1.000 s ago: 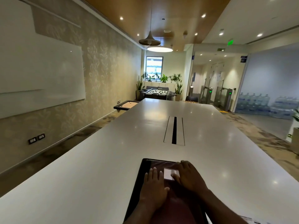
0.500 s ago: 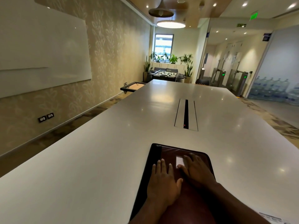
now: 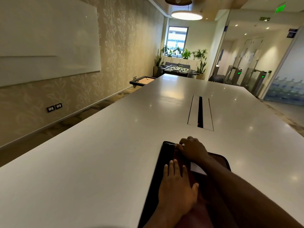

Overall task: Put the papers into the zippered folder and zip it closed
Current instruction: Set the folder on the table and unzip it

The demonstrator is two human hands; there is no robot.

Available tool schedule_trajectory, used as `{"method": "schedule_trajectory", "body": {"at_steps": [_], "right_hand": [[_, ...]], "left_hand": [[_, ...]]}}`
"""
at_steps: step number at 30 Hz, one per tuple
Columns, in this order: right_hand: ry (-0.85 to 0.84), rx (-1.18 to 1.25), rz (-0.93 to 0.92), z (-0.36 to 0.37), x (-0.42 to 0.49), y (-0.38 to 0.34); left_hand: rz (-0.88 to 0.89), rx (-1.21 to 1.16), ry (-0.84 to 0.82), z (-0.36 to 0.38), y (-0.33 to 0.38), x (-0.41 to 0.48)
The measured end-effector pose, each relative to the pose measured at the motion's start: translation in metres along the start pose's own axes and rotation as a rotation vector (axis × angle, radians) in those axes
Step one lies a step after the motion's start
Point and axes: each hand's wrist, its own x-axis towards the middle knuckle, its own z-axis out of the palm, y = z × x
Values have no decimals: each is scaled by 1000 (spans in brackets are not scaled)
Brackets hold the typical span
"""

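Observation:
A dark maroon zippered folder (image 3: 218, 160) with a black spine lies flat on the white table (image 3: 98, 162), close to me. My left hand (image 3: 176, 188) rests palm down on its cover, fingers spread and flat. My right hand (image 3: 192, 149) reaches across to the folder's far left corner, fingers curled at the edge by the spine; whether it pinches a zipper pull is hidden. A small white label (image 3: 197, 169) shows on the cover between my arms. No loose papers are in view.
A long cable slot (image 3: 200, 112) runs down the table's middle beyond the folder. The left table edge drops to a carpeted aisle along a wall with a whiteboard (image 3: 49, 41). A foosball table (image 3: 178, 69) and plants stand at the far end.
My right hand has slid from the label area forward and left to the folder's far corner. The left hand stays flat on the cover. The camera has tilted down and shifted.

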Motion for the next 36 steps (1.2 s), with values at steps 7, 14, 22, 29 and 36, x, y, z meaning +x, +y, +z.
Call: {"method": "schedule_trajectory", "body": {"at_steps": [7,14,22,29,36], "right_hand": [[-321,116,74,1,58,-47],[-399,112,-3,-5,65,-53],[-402,59,65,-5,74,-63],[-353,18,87,-7,78,-42],[-418,-76,-219,-21,75,-26]], "left_hand": [[14,11,-60,-3,2,3],[5,0,-56,1,1,3],[-7,11,-67,4,2,5],[-10,-9,-83,-1,2,4],[-29,-41,-87,-5,1,3]]}}
